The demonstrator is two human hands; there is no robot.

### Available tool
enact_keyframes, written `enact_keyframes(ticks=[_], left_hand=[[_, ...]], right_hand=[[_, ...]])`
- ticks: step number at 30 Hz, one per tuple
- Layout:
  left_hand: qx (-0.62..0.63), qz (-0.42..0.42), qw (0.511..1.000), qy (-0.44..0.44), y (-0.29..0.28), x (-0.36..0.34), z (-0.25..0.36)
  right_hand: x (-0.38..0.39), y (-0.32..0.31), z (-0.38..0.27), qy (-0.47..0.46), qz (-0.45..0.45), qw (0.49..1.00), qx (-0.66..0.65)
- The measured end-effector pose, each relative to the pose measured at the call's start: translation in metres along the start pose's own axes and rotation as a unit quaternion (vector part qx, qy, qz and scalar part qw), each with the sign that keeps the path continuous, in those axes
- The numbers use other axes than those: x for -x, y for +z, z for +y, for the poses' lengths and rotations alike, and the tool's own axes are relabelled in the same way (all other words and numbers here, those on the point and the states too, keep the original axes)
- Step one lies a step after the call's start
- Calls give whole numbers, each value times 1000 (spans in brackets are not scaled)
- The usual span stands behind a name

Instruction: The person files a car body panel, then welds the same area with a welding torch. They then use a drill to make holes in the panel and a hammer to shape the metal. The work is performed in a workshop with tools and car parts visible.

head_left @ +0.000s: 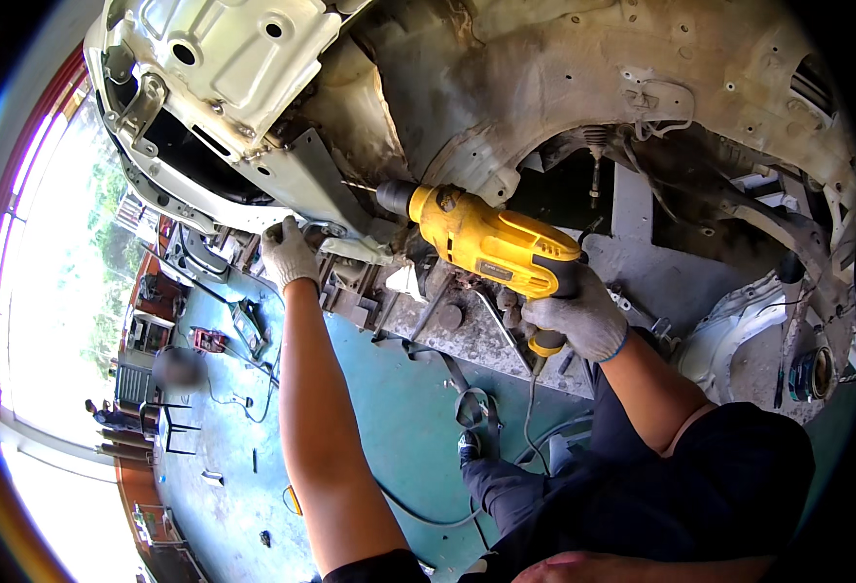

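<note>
My right hand, in a pale knit glove, grips a yellow corded power drill by its handle. The drill lies nearly level, with its black chuck and thin bit pointing left. The bit's tip is near a grey frame rail at the front of a stripped car body; whether they touch I cannot tell. My left hand, gloved too, has its fingers curled at the lower edge of the pale front panel, left of the drill. Its fingertips are partly hidden.
A wheel arch curves above the drill. Below the car lies a metal bench with clamps and bars. The drill's cord drops toward a hose and strap on the green floor. At the bottom edge shows another bare arm.
</note>
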State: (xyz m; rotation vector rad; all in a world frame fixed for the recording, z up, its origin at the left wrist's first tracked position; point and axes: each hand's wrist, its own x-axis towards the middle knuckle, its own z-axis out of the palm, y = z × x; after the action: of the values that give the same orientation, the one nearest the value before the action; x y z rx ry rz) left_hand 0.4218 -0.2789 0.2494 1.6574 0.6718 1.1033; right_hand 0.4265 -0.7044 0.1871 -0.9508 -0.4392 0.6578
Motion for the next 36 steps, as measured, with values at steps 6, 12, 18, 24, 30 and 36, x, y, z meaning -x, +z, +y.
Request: enact_keyframes(ticks=[6, 12, 18, 24, 30, 36], left_hand=[[-19, 5, 999, 38, -3, -12, -15], [3, -1, 1000, 27, -1, -4, -7], [4, 12, 1000, 19, 3, 4, -1], [33, 20, 999, 0, 4, 5, -3], [3, 16, 1000, 14, 4, 7, 0], [33, 5, 999, -3, 4, 4, -1]], right_hand=[[-2, 2, 1, -7, -10, 1000, -6], [-7, 1, 8, -25, 3, 998, 54], [-7, 2, 9, -9, -8, 1000, 23], [-5, 10, 17, -33, 19, 997, 64], [-5, 17, 29, -62, 32, 996, 60], [-8, 3, 17, -18, 26, 996, 81]])
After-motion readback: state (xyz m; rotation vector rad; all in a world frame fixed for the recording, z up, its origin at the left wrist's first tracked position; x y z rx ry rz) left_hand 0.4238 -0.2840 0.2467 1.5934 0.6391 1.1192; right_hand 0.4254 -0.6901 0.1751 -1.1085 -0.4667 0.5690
